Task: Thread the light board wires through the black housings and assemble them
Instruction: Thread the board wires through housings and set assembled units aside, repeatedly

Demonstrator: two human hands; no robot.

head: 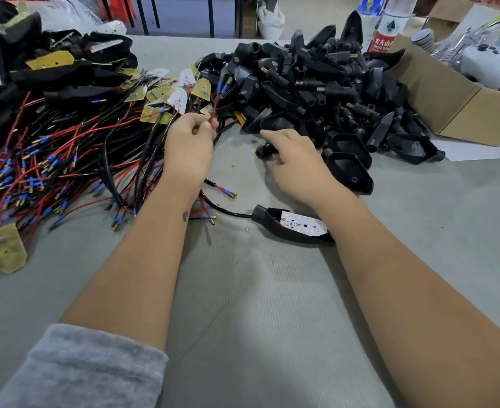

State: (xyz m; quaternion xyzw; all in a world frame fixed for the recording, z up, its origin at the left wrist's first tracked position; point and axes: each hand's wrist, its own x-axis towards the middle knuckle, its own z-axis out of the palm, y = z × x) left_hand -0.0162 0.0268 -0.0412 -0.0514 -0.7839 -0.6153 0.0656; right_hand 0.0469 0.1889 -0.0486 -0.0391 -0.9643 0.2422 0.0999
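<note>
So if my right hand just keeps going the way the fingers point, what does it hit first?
Most likely the black housing lying loose on the table: the right hand points up-left at it and looks already on it, though contact is unclear.

Red Chinese characters, "农夫山", are being shown on the white-and-red label of a clear bottle [390, 25] at the far edge of the table; a green triangular mark is being displayed above them, and a line of small white print below is too blurred to be read. A second bottle's [371, 7] blue label is illegible.
</note>
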